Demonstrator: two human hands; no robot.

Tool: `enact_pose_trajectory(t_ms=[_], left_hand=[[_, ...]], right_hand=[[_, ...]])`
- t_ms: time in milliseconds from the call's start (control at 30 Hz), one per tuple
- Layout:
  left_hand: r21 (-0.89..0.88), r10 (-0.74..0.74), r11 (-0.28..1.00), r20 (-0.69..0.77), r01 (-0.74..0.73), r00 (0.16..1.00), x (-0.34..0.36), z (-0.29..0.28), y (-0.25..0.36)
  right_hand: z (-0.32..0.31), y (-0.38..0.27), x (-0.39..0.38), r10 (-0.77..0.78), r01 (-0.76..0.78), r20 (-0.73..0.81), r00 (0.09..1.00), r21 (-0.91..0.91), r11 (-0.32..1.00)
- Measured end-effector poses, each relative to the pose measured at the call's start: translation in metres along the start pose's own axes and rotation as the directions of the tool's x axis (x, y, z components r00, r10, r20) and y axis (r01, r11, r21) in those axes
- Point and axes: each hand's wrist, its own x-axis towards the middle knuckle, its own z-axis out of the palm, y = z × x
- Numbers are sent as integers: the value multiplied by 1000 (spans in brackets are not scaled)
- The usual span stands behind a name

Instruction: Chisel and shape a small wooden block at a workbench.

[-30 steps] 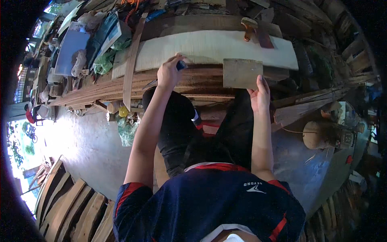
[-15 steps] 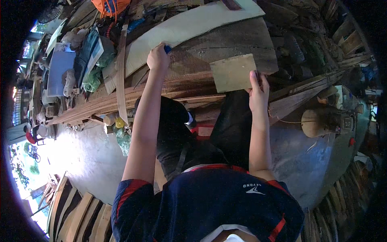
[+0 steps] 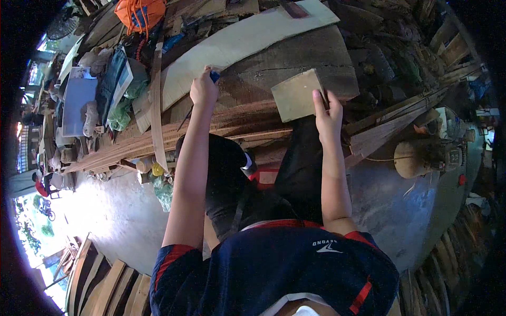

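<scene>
Head view: right hand (image 3: pixel 330 115) pinches a board (image 3: pixel 296 97), tilted more than before; left hand (image 3: pixel 204 91), closed, clasps a blue-ended tool (image 3: pixel 214 76).

Blue handle (image 3: pixel 214 76): mostly covered by the left hand (image 3: pixel 203 92); whether it is joined to the thin dark shaft (image 3: pixel 184 119) cannot be told.
Tan rectangular panel (image 3: pixel 295 96): its lower right corner is hidden by the thumb of the right hand (image 3: pixel 329 117).
Reddish-brown plate (image 3: pixel 294 10): cut off by the top edge.
Orange drawstring bag (image 3: pixel 126 10): likewise cut off.
Red object (image 3: pixel 265 177): partly hidden by the black trousers (image 3: pixel 298 168); its kind cannot be told.
Distant bicycle (image 3: pixel 48 213): shown too small for detail.
</scene>
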Motion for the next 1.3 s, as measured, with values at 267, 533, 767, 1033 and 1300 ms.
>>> enact_pose_trajectory(t_ms=[267, 533, 767, 1033, 1300], left_hand=[[-61, 70, 996, -37, -72, 997, -3, -1, 10], [-12, 44, 999, 18, -44, 999, -1, -1, -3], [-165, 2, 986, 112, 16, 994, -7, -10, 12], [-149, 101, 985, 104, -85, 989, -9, -6, -3], [-95, 187, 977, -42, -190, 981, -8, 4, -1]], right_hand=[[42, 23, 54, -178, 125, -30, 983, -600, 790], [99, -2, 205, -455, 484, 192, 870, -513, 709], [159, 18, 338, -182, 585, 576, 797, -661, 469], [165, 16, 349, -31, 650, 725, 688, -597, 469], [126, 31, 307, -744, 755, 426, 515, -636, 159]])
